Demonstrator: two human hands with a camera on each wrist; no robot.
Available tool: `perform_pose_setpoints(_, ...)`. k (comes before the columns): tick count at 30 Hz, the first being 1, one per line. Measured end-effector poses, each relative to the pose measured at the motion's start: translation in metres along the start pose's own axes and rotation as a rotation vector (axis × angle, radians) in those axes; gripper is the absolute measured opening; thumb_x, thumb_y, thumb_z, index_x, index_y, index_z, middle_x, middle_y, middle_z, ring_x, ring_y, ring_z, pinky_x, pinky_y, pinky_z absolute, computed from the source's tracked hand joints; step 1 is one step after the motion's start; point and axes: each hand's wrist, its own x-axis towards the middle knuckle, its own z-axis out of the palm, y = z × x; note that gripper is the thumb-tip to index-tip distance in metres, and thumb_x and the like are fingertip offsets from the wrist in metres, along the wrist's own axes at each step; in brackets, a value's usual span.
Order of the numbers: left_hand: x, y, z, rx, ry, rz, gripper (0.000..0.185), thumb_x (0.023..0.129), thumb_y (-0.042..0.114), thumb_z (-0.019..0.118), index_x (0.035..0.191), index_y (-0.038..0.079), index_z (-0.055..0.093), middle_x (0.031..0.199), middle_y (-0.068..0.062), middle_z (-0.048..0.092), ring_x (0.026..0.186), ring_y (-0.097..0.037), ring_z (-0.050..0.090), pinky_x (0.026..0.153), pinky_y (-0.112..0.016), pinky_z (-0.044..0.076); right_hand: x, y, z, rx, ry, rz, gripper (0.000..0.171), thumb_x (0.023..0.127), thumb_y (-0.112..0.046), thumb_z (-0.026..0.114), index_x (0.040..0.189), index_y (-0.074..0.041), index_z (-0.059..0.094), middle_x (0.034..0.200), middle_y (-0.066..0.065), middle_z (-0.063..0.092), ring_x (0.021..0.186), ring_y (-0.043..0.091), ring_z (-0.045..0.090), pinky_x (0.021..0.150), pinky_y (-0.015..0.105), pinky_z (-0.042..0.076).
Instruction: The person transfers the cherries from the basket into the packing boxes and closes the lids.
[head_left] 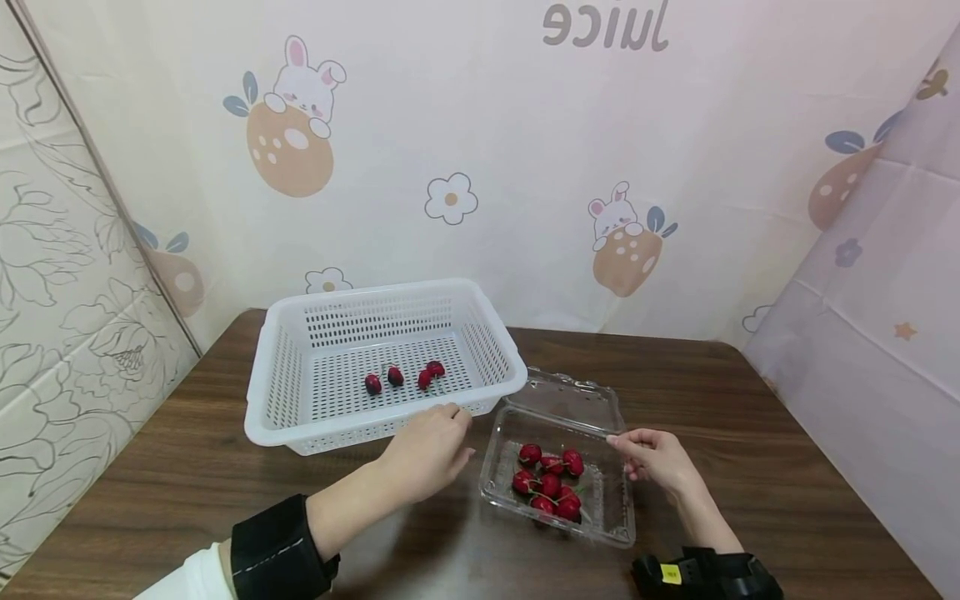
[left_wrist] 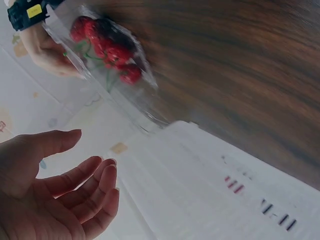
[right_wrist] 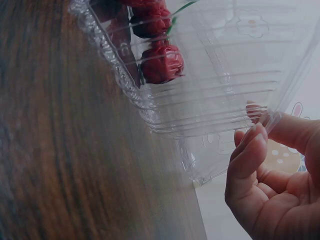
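Clear plastic forms the clamshell box [head_left: 600,508] that sits near the front edge of the dark wooden counter [head_left: 750,400], a little right of its middle, with its hinged lid [head_left: 570,400] lying open toward the back edge. A cluster of red cherries [head_left: 550,483] with green stems rests in the left part of the box. The right hand [head_left: 656,458] is at the box's right rear corner, thumb and forefinger pinching the thin rim where the lid meets the tray; the right wrist view shows the fingertips [right_wrist: 255,137] curled against the ribbed transparent wall with the thumb behind it. The left hand [head_left: 427,454] hovers just left of the box and against the front wall of a white perforated basket [head_left: 300,417], its fingertips at the basket's front rim; in the left wrist view its fingers [left_wrist: 85,185] are loosely bent, spread a little, and hold nothing. The basket stands behind the box, toward the back left of the counter, and four dark red cherries in the basket [head_left: 403,377] lie in a loose row on its slotted floor. Black wrist straps sit on both forearms. A printed cloth with rabbits and flowers hangs behind the counter.
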Motion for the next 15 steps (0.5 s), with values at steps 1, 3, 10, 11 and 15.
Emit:
perform_pose_setpoints(1, 0.000, -0.002, -0.001, -0.003, -0.003, -0.004, 0.023, 0.073, 0.022, 0.069, 0.080, 0.004, 0.056, 0.071, -0.003, 0.051, 0.064, -0.017, 0.052, 0.056, -0.030, 0.044, 0.000, 0.000, 0.000, -0.001, -0.001, -0.001, 0.040, 0.084, -0.028, 0.060, 0.096, 0.010, 0.056, 0.064, 0.003, 0.052, 0.055, 0.013, 0.051, 0.053, 0.027, 0.048)
perform_pose_setpoints(3, 0.000, -0.006, -0.003, -0.008, -0.004, -0.014, 0.023, 0.073, 0.022, 0.069, 0.080, 0.004, 0.056, 0.071, -0.003, 0.052, 0.064, -0.018, 0.053, 0.056, -0.031, 0.044, 0.000, 0.000, 0.000, 0.000, -0.003, -0.001, 0.041, 0.084, -0.029, 0.060, 0.095, 0.010, 0.056, 0.064, 0.003, 0.052, 0.055, 0.013, 0.051, 0.053, 0.027, 0.048)
perform_pose_setpoints(10, 0.003, -0.017, -0.009, -0.081, -0.019, -0.063, 0.025, 0.073, 0.019, 0.069, 0.086, 0.001, 0.058, 0.079, -0.006, 0.056, 0.072, -0.020, 0.056, 0.064, -0.033, 0.047, 0.001, -0.001, -0.001, 0.035, -0.015, 0.016, 0.038, 0.084, -0.025, 0.060, 0.097, 0.011, 0.055, 0.063, 0.002, 0.052, 0.054, 0.012, 0.051, 0.055, 0.028, 0.048)
perform_pose_setpoints(11, 0.003, -0.018, -0.010, -0.096, -0.016, -0.068, 0.024, 0.073, 0.018, 0.069, 0.087, 0.001, 0.058, 0.081, -0.007, 0.057, 0.073, -0.020, 0.056, 0.064, -0.033, 0.047, 0.001, 0.000, -0.001, 0.035, -0.016, 0.014, 0.038, 0.084, -0.025, 0.060, 0.096, 0.011, 0.055, 0.063, 0.002, 0.052, 0.054, 0.012, 0.051, 0.055, 0.028, 0.048)
perform_pose_setpoints(15, 0.007, -0.023, -0.014, -0.128, 0.000, -0.095, 0.023, 0.074, 0.016, 0.068, 0.088, 0.001, 0.059, 0.082, -0.007, 0.058, 0.074, -0.020, 0.056, 0.064, -0.032, 0.047, 0.001, 0.000, -0.001, 0.034, -0.013, 0.012, 0.038, 0.084, -0.025, 0.060, 0.097, 0.011, 0.055, 0.064, 0.002, 0.052, 0.054, 0.012, 0.051, 0.054, 0.028, 0.048)
